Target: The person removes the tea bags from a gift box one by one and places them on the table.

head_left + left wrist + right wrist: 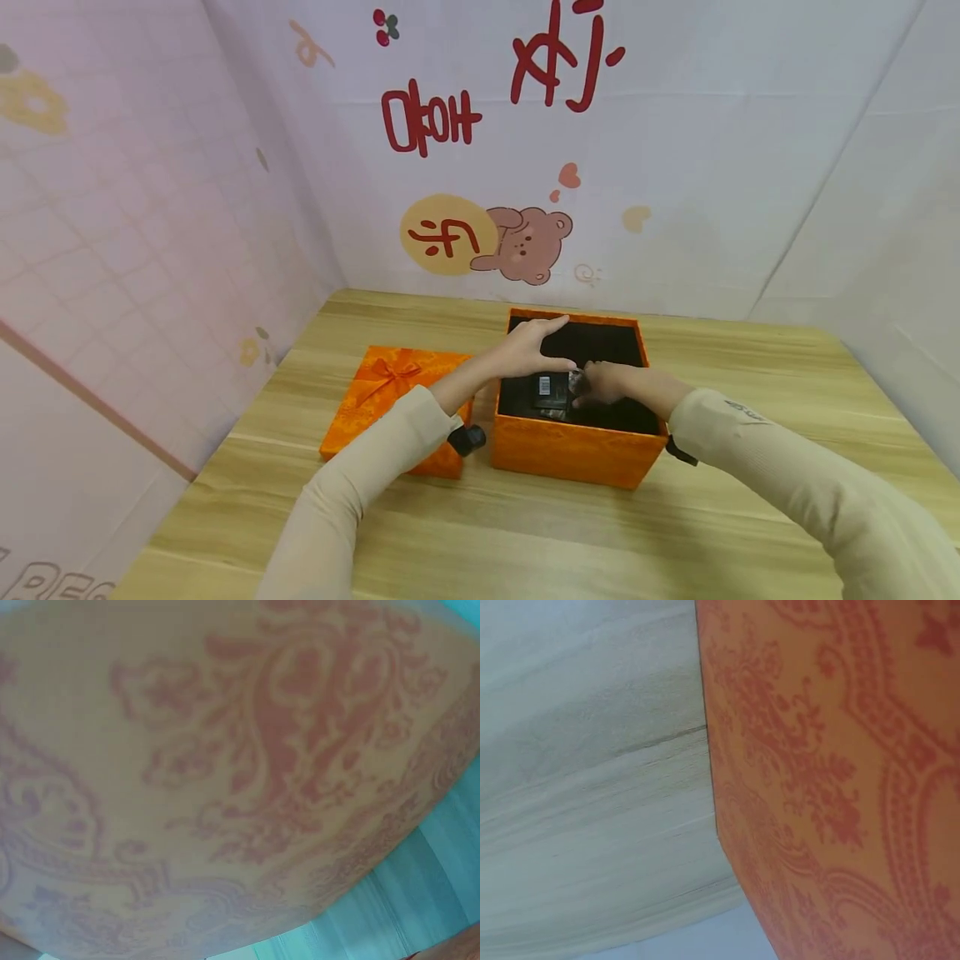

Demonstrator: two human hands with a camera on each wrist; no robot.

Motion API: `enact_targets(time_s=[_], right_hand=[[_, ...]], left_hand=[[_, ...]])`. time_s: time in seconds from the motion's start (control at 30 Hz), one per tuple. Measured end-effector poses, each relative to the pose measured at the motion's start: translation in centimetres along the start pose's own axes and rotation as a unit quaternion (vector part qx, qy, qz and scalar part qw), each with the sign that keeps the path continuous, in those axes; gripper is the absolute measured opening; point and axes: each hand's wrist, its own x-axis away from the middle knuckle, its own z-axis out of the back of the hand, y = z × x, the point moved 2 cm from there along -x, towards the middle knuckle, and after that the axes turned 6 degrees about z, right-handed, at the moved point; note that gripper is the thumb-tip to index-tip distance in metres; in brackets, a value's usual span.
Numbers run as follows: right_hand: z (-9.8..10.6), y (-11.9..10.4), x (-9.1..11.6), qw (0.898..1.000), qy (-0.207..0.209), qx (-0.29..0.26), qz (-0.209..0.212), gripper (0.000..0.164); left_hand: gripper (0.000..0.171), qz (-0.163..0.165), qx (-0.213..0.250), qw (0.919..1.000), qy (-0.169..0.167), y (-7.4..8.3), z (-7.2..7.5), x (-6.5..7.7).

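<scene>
An orange patterned gift box [570,450] stands without its lid, its inside lined in black. In it lies a black package [553,395] with a white barcode label and a shiny, partly see-through end. My right hand [603,383] reaches in over the right wall and grips the package's right end, fingertips partly hidden in shadow. From the left my left hand [528,350] reaches over the box, thumb and forefinger spread wide, the thumb tip close to the package. Only the box's patterned side fills most of the left wrist view.
Left of the box lies its orange lid [375,392] with a ribbon bow, under my left forearm. Both stand on a wood-grain table [480,525]. Behind rises a white wall cloth [675,167] with red characters and a bear print.
</scene>
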Motion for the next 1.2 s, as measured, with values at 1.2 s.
enact_targets(time_s=[1.2], right_hand=[[-0.8,0.9,-2.2,0.996,-0.066,0.011,-0.064,0.052]], left_hand=[[0.072,-0.036,0.185,0.9668,0.173,-2.9,-1.1,5.7]])
